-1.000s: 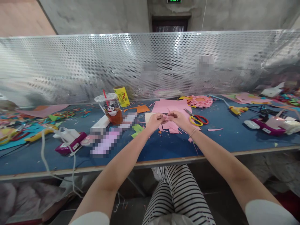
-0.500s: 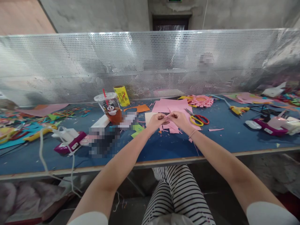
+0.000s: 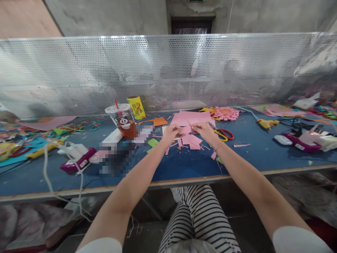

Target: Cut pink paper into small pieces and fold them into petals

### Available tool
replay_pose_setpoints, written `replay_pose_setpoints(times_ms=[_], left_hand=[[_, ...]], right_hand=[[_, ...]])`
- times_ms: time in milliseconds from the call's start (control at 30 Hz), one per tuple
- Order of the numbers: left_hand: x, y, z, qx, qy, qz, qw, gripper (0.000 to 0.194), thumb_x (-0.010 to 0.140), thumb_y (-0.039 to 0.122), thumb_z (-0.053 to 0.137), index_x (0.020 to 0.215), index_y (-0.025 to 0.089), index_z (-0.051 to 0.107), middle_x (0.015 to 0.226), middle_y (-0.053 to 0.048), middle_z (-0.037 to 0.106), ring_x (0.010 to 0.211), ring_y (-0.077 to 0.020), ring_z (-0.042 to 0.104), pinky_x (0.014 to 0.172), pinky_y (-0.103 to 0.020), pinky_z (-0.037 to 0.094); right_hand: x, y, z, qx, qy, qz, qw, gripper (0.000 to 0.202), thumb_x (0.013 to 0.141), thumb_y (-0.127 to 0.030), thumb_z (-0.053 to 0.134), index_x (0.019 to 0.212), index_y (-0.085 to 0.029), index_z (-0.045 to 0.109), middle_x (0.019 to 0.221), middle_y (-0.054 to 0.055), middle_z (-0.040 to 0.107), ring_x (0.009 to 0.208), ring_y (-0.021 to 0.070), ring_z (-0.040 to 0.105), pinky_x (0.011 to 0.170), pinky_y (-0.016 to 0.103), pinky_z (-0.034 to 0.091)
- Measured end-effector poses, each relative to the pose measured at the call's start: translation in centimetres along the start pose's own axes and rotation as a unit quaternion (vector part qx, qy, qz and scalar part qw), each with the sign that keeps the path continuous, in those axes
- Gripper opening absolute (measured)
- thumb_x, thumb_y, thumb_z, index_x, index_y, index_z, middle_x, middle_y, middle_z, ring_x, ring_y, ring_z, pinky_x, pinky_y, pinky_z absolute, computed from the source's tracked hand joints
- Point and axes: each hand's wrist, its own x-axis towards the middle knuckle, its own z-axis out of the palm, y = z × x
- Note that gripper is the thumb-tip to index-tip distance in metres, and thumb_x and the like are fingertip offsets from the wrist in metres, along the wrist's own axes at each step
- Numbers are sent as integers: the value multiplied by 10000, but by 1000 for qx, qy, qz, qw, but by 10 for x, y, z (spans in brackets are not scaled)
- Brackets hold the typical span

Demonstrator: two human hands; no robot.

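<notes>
Above the blue tabletop, my left hand (image 3: 171, 134) and my right hand (image 3: 204, 132) face each other with their fingertips pinched. A small piece of pink paper (image 3: 186, 130) is stretched between them, each hand gripping one side. Under and beyond it lies a larger pink paper sheet (image 3: 195, 117). Cut pink pieces (image 3: 193, 142) are heaped just below my hands. Scissors (image 3: 228, 134) with yellow and red handles rest right beside my right hand, their blades partly hidden by it.
A drink cup (image 3: 123, 121) with a red straw and a yellow packet (image 3: 136, 108) stand left. Behind my right hand is a pink fringed paper flower (image 3: 225, 113). Glue guns (image 3: 267, 123) and purple power strips (image 3: 79, 161) with cords lie on both sides. A perforated screen (image 3: 184, 70) backs the table.
My hands have moved apart from almost touching, and the pink paper between them now shows flat and wider. The things on the table have stayed put.
</notes>
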Motion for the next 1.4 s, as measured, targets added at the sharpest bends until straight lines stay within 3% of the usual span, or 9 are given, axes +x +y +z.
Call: replay_pose_setpoints(times_ms=[167,233,367,500,867,1033,1233,1400], left_hand=[[3,6,-10,-17,78,24,997,277,605,335,682,676,145,494,563,45,531,564,-107,619,550,-208,492],[0,5,-6,11,63,21,998,263,619,338,671,677,145,501,559,37,538,530,-104,602,535,-220,490],[-6,-1,7,89,-9,21,996,233,665,353,632,704,151,522,579,25,563,523,-114,603,536,-241,501],[-7,-5,9,118,-56,32,991,221,690,349,610,718,152,516,567,28,560,530,-115,611,533,-228,496],[-7,-4,8,94,-54,5,994,208,686,316,618,693,142,504,558,17,557,504,-107,591,504,-215,476],[-5,-9,5,173,-61,52,982,194,717,320,583,689,141,512,530,27,532,480,-107,584,486,-211,467],[-5,-8,7,165,-87,57,981,166,742,299,549,728,134,530,541,22,545,484,-98,581,495,-205,471],[-6,-5,9,149,-70,35,986,155,741,279,553,734,124,549,585,-9,585,502,-109,596,513,-224,486]], right_hand=[[5,7,-19,68,64,16,996,293,672,-383,646,869,-167,656,795,60,678,736,151,641,728,317,510],[4,6,-18,66,61,17,996,311,686,-408,625,889,-172,643,814,55,671,731,142,634,709,302,507],[-2,1,-2,-9,-44,-13,999,267,709,-419,586,799,-173,636,728,24,638,660,126,587,648,272,485],[-6,-3,10,-112,-33,-59,991,205,726,-357,550,688,-167,616,584,-4,573,555,112,517,550,245,418],[-12,-11,12,-180,-27,-77,980,173,762,-278,477,718,-169,604,592,-2,564,542,111,495,532,237,377],[-12,-6,17,-215,-58,-90,971,187,755,-279,494,807,-168,635,703,12,609,586,110,494,570,240,373],[-14,-12,16,-216,-41,-84,972,181,762,-272,499,750,-147,628,599,-11,538,537,94,425,519,225,324],[-14,-9,17,-231,-17,-105,967,159,773,-257,497,726,-153,608,635,4,566,564,104,462,547,236,366]])
